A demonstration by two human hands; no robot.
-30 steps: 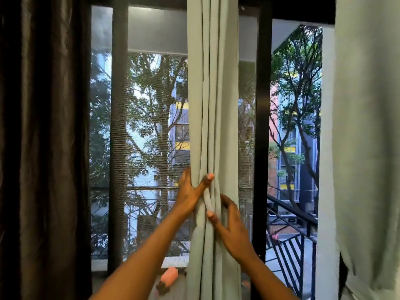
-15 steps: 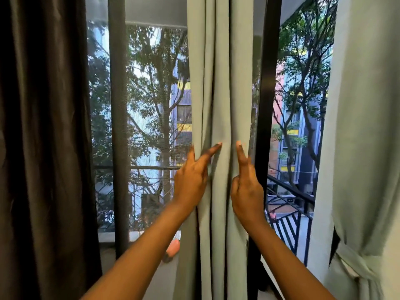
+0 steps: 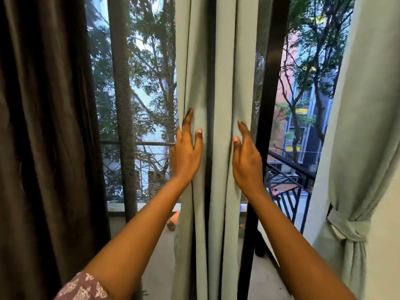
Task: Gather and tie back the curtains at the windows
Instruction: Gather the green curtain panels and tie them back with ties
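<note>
A pale green curtain hangs in folds at the middle of the window. My left hand lies flat against its left folds, fingers spread and curling round the left edge. My right hand presses on its right edge, fingers extended. Neither hand has the cloth bunched in a closed grip. A second pale green curtain hangs at the right, gathered and knotted with a matching tie-back.
A dark brown curtain fills the left side. A mesh-covered window post and a black door frame stand on either side of the middle curtain. Beyond are a black balcony railing, trees and buildings.
My hands have moved apart, from pinching the curtain's middle folds to pressing on its left and right sides. The view has dropped and closed in, revealing the tied curtain at right.
</note>
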